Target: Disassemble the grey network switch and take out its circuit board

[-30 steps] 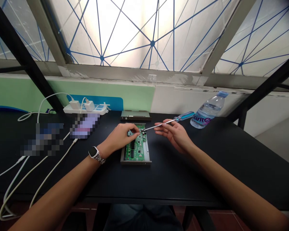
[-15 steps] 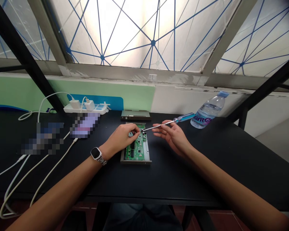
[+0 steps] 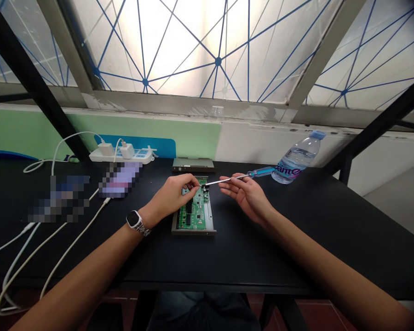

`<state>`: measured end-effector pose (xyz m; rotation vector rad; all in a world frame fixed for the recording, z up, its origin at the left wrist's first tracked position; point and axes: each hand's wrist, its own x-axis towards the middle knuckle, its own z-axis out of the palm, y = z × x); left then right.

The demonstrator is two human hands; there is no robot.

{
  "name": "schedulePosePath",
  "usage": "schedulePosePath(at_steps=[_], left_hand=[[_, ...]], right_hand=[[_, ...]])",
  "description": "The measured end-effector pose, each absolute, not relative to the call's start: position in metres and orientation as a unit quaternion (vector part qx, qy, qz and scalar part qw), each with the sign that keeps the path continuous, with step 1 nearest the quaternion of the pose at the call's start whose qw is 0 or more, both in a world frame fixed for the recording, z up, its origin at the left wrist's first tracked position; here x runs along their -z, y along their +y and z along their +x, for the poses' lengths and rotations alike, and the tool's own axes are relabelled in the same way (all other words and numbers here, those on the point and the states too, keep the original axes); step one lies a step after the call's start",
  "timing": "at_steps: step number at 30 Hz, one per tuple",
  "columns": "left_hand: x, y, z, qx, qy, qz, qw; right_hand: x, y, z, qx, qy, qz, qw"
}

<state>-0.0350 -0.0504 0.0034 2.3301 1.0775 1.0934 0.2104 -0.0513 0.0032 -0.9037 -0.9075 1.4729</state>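
A green circuit board (image 3: 196, 212) lies in a grey metal tray (image 3: 211, 221) at the middle of the black table (image 3: 227, 257). My left hand (image 3: 170, 196) rests on the board's far left corner, fingertips pinched on a small part there. My right hand (image 3: 247, 195) holds a screwdriver (image 3: 241, 176) with a blue handle by its metal shaft. The tip points left and sits at the board's far edge, close to my left fingertips. A watch is on my left wrist.
A grey metal cover (image 3: 193, 164) lies just behind the board. A water bottle (image 3: 297, 158) lies at the back right. A white power strip (image 3: 122, 155) with chargers sits back left, with white cables (image 3: 69, 239) trailing over the left side past two blurred items.
The screwdriver has lowered slightly and its handle has swung a little toward me. My left fingers have shifted a little at the board's corner. The board has stayed put.
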Motion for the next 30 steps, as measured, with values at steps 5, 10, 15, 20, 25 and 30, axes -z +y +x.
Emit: schedulePosePath(at_steps=[5,10,15,20,25,30], left_hand=[[-0.004,-0.054,-0.033,-0.389,0.37,0.824,0.179],[-0.008,-0.062,-0.028,-0.358,0.366,0.854,0.094],[-0.015,-0.065,-0.026,-0.341,0.367,0.866,0.004],[-0.024,-0.047,-0.059,-0.326,0.429,0.843,0.014],[-0.019,-0.02,-0.124,-0.239,0.527,0.816,0.003],[-0.017,-0.015,-0.157,-0.142,0.615,0.775,0.023]], right_hand=[[-0.001,-0.051,0.211,-0.63,-0.386,-0.391,0.549],[0.003,-0.051,0.209,-0.639,-0.378,-0.398,0.538],[0.004,-0.052,0.206,-0.642,-0.346,-0.401,0.555],[0.004,-0.048,0.214,-0.614,-0.325,-0.412,0.589],[0.002,-0.049,0.214,-0.608,-0.345,-0.408,0.587],[0.0,-0.056,0.205,-0.608,-0.368,-0.41,0.572]])
